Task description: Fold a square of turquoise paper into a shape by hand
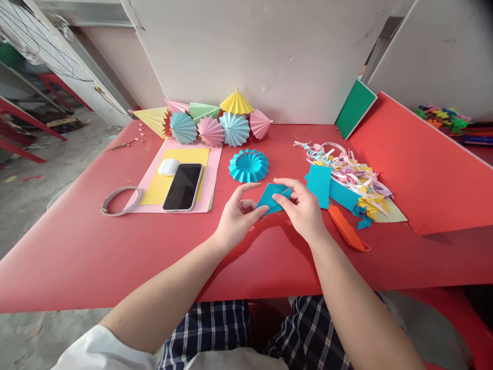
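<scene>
Both hands hold one small folded piece of blue paper (272, 199) just above the red table. My left hand (241, 211) pinches its left corner between thumb and fingers. On the right side, my right hand (302, 208) grips it with the thumb lying across the paper's face. Diagonal fold lines show on the piece. Just beyond the hands sits a pleated blue paper ring (248, 165). A flat blue paper piece (319, 186) lies to the right of my right hand, and an orange toothed cutter or comb-like tool (346, 229) is close by it.
Several pleated paper umbrellas (234, 128) line the table's back edge. At left, a phone (183, 187) and a white case (168, 166) lie on yellow and pink sheets, beside a strap loop (120, 201). Paper scraps (342, 169) pile at right, before a red board (419, 169).
</scene>
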The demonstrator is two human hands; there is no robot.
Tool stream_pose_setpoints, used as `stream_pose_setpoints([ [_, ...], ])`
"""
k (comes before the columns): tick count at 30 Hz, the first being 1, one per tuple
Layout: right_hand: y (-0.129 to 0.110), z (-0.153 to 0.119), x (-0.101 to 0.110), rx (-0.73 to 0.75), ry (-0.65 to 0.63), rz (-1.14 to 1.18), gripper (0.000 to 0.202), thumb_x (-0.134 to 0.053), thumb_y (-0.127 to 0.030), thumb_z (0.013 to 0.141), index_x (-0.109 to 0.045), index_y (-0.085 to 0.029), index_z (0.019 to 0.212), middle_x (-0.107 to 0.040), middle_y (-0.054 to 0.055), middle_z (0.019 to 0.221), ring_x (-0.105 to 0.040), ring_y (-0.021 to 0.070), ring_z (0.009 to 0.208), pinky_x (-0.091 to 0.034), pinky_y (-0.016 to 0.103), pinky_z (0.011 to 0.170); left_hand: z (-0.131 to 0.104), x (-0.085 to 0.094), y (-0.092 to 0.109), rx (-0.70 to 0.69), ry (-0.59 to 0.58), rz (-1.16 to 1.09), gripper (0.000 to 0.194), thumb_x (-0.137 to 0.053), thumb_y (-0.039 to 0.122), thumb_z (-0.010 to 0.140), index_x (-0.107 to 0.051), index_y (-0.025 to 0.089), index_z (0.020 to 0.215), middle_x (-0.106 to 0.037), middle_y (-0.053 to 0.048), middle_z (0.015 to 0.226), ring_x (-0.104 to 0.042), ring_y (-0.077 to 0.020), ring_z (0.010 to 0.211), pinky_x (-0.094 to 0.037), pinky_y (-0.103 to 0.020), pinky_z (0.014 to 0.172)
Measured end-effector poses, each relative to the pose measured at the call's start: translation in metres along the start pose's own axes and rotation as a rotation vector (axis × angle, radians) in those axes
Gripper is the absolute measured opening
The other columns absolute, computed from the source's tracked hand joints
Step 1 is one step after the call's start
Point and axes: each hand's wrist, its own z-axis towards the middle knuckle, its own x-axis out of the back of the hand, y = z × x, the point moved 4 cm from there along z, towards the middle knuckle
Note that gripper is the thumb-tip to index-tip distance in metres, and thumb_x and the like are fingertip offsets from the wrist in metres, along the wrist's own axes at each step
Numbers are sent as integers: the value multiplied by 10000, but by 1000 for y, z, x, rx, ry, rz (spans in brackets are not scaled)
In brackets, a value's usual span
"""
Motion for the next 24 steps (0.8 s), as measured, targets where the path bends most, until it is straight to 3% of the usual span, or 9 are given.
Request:
stream_pose_setpoints([
  [7, 5, 0, -5, -11, -47, 57, 211, -566, -366, 806, -687, -220, 899, -690, 35, 884, -608, 158, 728, -512, 289, 645, 0, -1, -1, 3, -54, 0, 545, -659, 290, 742, -403, 256, 1221, -569, 38, 635, -609, -140, 618, -431, -186, 442],
  [12, 6, 1, -8, -57, -140, 41, 203, -648, -330, 742, -702, -236, 914, -705, 24, 892, -631, 160, 750, -536, 299, 680, 0, -1, 0, -3, -60, -1, 494, -652, 284, 745, -417, 263, 1180, -513, 72, 603, -558, -96, 550, -414, -178, 459],
  [19, 13, 0, -9, -203, -164, 186, 234, -663, -330, 721, -714, -225, 925, -709, 30, 927, -667, 165, 701, -586, 341, 686, 1, -1, -1, -4, -79, 26, 397, -647, 271, 745, -432, 237, 1077, -521, 79, 613, -525, -69, 499, -420, -203, 520],
  [24, 14, 1, -9, -159, -202, 172, 254, -657, -319, 732, -692, -240, 971, -694, 24, 995, -650, 177, 818, -560, 352, 749, 0, -2, -1, -21, -81, 36, 346, -622, 279, 763, -434, 243, 1051, -532, 77, 632, -501, -62, 466, -413, -209, 503],
])
